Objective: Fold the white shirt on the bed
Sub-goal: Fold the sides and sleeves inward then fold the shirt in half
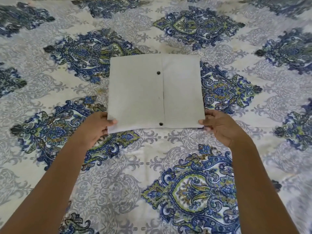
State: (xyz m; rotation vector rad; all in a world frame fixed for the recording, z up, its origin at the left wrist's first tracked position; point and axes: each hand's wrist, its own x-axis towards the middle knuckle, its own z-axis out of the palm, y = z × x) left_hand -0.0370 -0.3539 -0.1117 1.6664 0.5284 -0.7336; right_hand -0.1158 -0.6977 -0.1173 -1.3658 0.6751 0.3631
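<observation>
Both hands, left (97, 128) and right (219, 126), pinch near corners of the square-folded white button-front shirt (143, 92) lying flat on the blue paisley-patterned bed (194, 191).

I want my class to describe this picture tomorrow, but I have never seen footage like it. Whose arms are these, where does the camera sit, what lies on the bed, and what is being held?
There is no machine here. A person wears one wide-angle camera on the head, looking forward and down, so the two bare arms reaching in from the bottom are the wearer's own. The surface is a bed covered by a patterned bedspread in blue, green and grey. On it lies the white shirt, already folded into a neat square, with two dark buttons along its middle strip. The left hand pinches the shirt's near left corner, and the right hand pinches its near right corner, thumbs on top.
</observation>
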